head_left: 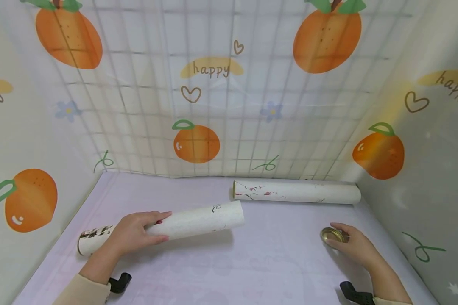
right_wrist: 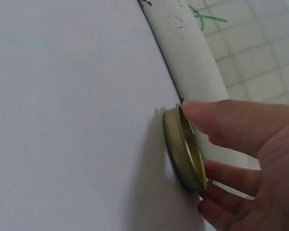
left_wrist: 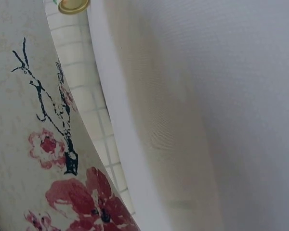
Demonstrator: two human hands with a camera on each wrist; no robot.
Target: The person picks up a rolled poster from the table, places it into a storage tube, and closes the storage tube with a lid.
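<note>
My left hand [head_left: 135, 231] grips a white cardboard tube [head_left: 202, 220] from above, thumb on the near side and fingers over the far side. The tube's right end is raised off the table, and its left end has a gold rim. Red blossoms and a dark branch are printed on this tube [left_wrist: 43, 110] in the left wrist view. Off to the right, my right hand [head_left: 353, 243] pinches a round gold metal lid [head_left: 333, 235] by its edge. That lid [right_wrist: 176, 149] is tilted on its side in the right wrist view, thumb and fingers at its rim.
A second white printed tube [head_left: 297, 192] lies along the back of the table, a gold rim at its left end. The table [head_left: 252, 267] has a pale lilac cover. Fruit-patterned curtains [head_left: 198, 101] enclose the back and both sides.
</note>
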